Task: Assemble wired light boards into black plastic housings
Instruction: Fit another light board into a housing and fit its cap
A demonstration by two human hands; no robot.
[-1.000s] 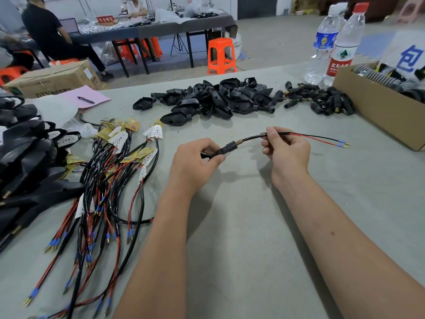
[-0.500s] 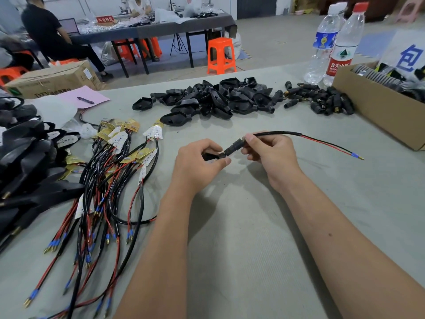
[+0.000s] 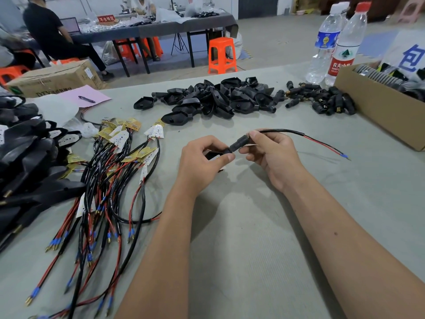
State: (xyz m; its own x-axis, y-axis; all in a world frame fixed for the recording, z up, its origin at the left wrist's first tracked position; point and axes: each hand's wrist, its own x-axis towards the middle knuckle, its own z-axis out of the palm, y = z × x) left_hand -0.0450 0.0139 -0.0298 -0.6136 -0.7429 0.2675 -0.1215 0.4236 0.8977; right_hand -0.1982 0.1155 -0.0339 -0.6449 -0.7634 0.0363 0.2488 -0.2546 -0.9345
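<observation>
While sliding toward the left hand (image 3: pixel 202 162) along the cable (image 3: pixel 280 131), right hand (image 3: pixel 273 155) now sits against the black sleeve (image 3: pixel 236 145) at centre frame; 1.0 s ago gripped well out on the bare cable, 0.5 s ago just at the sleeve's far end. Gap between the 2 hands nearly closed. Free red and black wire tail (image 3: pixel 322 143) now longer, trailing right and drooping onto the grey table (image 3: pixel 253 249), blue-tipped end touching down.

Left hand: fingers curled round a black housing (image 3: pixel 212 155), thumb pressing on top; housing mostly hidden in the palm. Right hand: thumb and forefinger pinching the sleeve where the cable enters, other fingers curled beneath.

Light board of this unit not visible; presumably already inside the housing, cannot confirm.

Judged step: seating the sleeve into the housing neck, cable drawn through. Probably close to finishing this 1 unit.

Stock: pile of empty housings (image 3: pixel 207 100) upper centre, loose sleeves (image 3: pixel 322 100) to its right beside a cardboard box (image 3: pixel 377 109); wired boards (image 3: pixel 119 157) in a bundle at left; dark pile, apparently finished units (image 3: pixel 27 162), at far left edge. 2 water bottles (image 3: pixel 335 42) upper right.
</observation>
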